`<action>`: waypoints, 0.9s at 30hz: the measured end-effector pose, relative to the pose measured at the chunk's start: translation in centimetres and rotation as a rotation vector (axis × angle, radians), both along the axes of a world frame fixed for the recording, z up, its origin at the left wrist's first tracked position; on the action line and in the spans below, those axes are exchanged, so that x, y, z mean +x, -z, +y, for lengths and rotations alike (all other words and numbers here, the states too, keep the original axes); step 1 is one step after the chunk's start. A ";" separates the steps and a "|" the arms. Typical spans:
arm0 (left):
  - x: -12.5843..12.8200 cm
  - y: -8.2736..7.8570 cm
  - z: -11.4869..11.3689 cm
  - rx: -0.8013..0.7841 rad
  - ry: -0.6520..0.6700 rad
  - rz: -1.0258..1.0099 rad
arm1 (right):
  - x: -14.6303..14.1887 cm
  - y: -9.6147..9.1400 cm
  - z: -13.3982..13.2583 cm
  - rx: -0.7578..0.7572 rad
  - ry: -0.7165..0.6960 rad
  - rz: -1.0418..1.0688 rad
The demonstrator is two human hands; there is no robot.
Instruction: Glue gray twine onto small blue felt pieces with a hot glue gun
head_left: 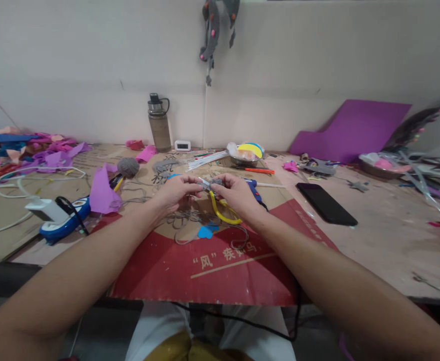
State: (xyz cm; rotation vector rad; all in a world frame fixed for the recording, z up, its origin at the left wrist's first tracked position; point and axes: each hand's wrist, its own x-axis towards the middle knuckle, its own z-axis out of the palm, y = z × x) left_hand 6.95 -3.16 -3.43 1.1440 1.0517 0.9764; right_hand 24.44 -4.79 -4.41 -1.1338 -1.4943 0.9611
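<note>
Both hands meet over the middle of a red and brown cardboard sheet (pixel 220 271). My right hand (pixel 235 193) is closed on yellow-handled scissors (pixel 223 213), whose blades point left at a small grey piece (pixel 215 182). My left hand (pixel 177 190) pinches that grey piece from the left. Loose grey yarn (pixel 190 220) lies in loops under the hands. A blue felt heart (pixel 206 231) rests just in front of them. A blue glue gun (pixel 253 190) sits behind my right hand.
A ball of grey yarn (pixel 128 167) and purple felt (pixel 103 193) lie at the left. A water bottle (pixel 159 123) stands at the back. A black phone (pixel 325 203) lies to the right. A metal bowl (pixel 244 159), a white charger (pixel 43 209) and scraps crowd the table.
</note>
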 end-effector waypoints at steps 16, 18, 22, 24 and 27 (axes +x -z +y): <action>-0.1 -0.5 0.2 0.129 -0.119 0.027 | -0.2 0.1 -0.3 0.060 -0.048 0.038; -0.1 -0.6 0.2 0.107 -0.090 -0.028 | -0.1 0.2 -0.1 0.046 -0.039 0.062; -0.3 -0.8 0.3 0.058 -0.040 -0.143 | 0.0 0.3 0.2 0.006 -0.030 0.133; -0.3 -0.9 0.4 0.044 -0.041 -0.165 | 0.0 0.3 0.4 -0.007 -0.032 0.146; -0.3 -1.0 0.4 0.014 -0.040 -0.158 | 0.0 0.4 0.5 -0.023 -0.035 0.166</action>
